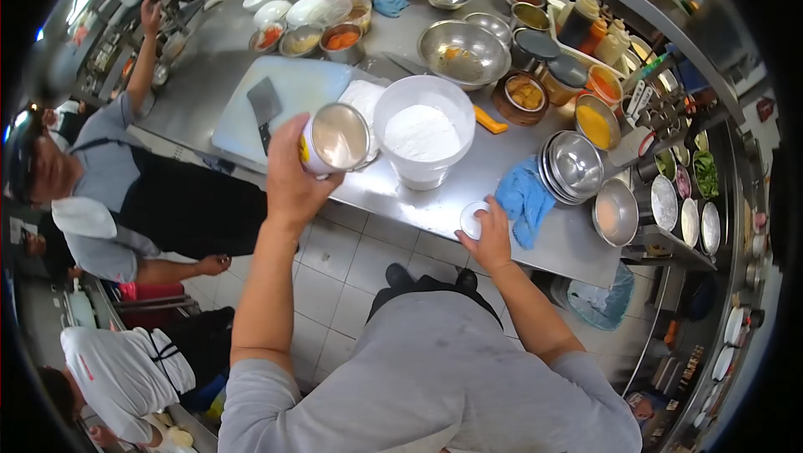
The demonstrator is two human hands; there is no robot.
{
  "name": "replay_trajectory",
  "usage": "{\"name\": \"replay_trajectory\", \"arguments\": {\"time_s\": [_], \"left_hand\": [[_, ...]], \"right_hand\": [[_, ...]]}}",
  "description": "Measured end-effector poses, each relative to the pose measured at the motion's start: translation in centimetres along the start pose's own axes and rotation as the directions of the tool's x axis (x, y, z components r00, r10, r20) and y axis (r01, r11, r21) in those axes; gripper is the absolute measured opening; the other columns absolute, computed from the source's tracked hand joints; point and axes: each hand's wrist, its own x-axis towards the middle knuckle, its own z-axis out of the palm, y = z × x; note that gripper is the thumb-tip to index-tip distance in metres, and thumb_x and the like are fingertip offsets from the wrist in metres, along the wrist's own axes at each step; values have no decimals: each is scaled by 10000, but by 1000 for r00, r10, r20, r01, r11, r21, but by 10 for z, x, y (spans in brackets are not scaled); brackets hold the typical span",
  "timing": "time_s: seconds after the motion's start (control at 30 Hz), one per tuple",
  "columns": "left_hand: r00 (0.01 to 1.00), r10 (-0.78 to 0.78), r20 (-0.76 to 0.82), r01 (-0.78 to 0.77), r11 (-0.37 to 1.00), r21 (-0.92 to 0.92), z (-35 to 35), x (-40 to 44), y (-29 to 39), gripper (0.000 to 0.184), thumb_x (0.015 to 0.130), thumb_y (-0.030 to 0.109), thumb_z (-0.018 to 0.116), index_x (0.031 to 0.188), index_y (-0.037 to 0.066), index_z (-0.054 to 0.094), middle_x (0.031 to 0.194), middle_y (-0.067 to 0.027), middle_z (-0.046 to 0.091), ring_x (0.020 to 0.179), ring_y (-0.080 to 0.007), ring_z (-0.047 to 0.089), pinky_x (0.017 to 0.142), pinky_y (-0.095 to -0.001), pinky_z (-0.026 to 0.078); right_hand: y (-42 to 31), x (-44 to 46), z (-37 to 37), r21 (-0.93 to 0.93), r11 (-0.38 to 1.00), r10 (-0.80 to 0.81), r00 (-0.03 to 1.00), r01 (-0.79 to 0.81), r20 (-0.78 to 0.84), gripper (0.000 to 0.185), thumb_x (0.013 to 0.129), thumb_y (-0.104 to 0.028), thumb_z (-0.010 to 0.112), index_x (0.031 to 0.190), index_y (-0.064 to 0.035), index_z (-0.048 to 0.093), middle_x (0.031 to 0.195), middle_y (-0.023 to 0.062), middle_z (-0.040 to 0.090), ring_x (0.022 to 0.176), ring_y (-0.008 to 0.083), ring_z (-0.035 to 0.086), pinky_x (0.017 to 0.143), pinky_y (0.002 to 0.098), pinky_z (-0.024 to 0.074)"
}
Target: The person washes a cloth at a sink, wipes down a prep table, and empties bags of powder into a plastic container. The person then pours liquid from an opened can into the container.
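Observation:
My left hand [294, 175] is closed around an open can [339, 137], which is raised and tilted, its inside facing me. Just right of the can stands a tall translucent tub [422, 173] with white powder [421, 133] in it. My right hand [492, 240] grips a small round white lid [473, 220] near the table's front edge. A crumpled blue cloth [525, 194] lies to the right of that hand. Behind the can, a white cloth [362, 100] touches the cutting board [314, 81], on which a cleaver [264, 102] rests.
Bowls of food [343, 41] line the back left of the metal table [385, 194]. A steel mixing bowl [464, 53], stacked bowls [575, 164] and squeeze bottles [581, 18] stand at the right. Co-workers [100, 173] are at the left. A yellow-handled tool [490, 121] lies beside the tub.

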Motion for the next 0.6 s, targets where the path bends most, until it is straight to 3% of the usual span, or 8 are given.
{"name": "replay_trajectory", "arguments": {"time_s": [0.03, 0.07, 0.13, 0.23, 0.43, 0.5, 0.6], "left_hand": [[996, 91, 13, -92, 993, 70, -6, 20, 14, 878, 604, 79, 904, 1394, 61, 522, 1312, -161, 608, 1202, -403, 578, 1040, -450, 491], [994, 109, 14, -110, 991, 71, -5, 38, 24, 878, 604, 79, 904, 1394, 61, 522, 1312, -161, 608, 1202, -403, 578, 1040, -450, 491], [960, 214, 183, -244, 956, 161, 3, 66, 41, 849, 598, 36, 878, 1381, 93, 555, 1337, -148, 600, 1220, -391, 570, 1050, -467, 492], [930, 219, 296, -291, 929, 228, 20, 80, 42, 858, 576, 26, 863, 1375, 142, 573, 1327, -112, 610, 1213, -390, 561, 1026, -484, 500], [919, 318, 235, -386, 846, 367, 35, 92, 50, 947, 565, 54, 863, 1434, 262, 551, 1350, -50, 598, 1263, -332, 553, 921, -473, 538], [868, 258, 425, -465, 723, 511, 40, 91, 50, 921, 581, 47, 855, 1421, 287, 564, 1376, -34, 584, 1283, -318, 543, 893, -476, 528], [880, 274, 387, -453, 729, 513, 39, 92, 52, 913, 591, 43, 848, 1420, 301, 564, 1393, -24, 569, 1289, -318, 536, 889, -482, 517]], "right_hand": [[3, 1, 2, 2, 1000, -16, 1000, 16, 4, 662, 720, -324, 902, 1237, -59, 584, 1402, 220, 545, 1232, 432, 512, 1070, 504, 421], [1, 4, -1, 5, 1000, -11, 1000, 11, -14, 662, 720, -324, 902, 1237, -59, 584, 1402, 220, 545, 1232, 432, 512, 1070, 504, 421], [-5, 9, -10, -29, 998, 50, 997, -48, 63, 829, 722, -365, 884, 1395, -40, 526, 1350, 189, 561, 1193, 391, 523, 1044, 497, 431], [-2, 11, -15, -37, 998, 60, 995, -57, 75, 856, 729, -411, 865, 1434, -56, 533, 1297, 164, 567, 1160, 375, 527, 1028, 491, 434], [3, 9, -13, -48, 998, 52, 996, -49, 72, 792, 739, -409, 858, 1399, -71, 577, 1310, 161, 565, 1201, 373, 520, 1042, 482, 432], [4, 8, -12, -41, 998, 52, 996, -50, 70, 786, 740, -407, 857, 1396, -73, 582, 1309, 162, 562, 1205, 373, 518, 1043, 484, 431], [8, 10, -11, -27, 998, 49, 997, -48, 55, 774, 742, -404, 854, 1391, -73, 591, 1307, 162, 557, 1210, 373, 514, 1046, 489, 429]]}}
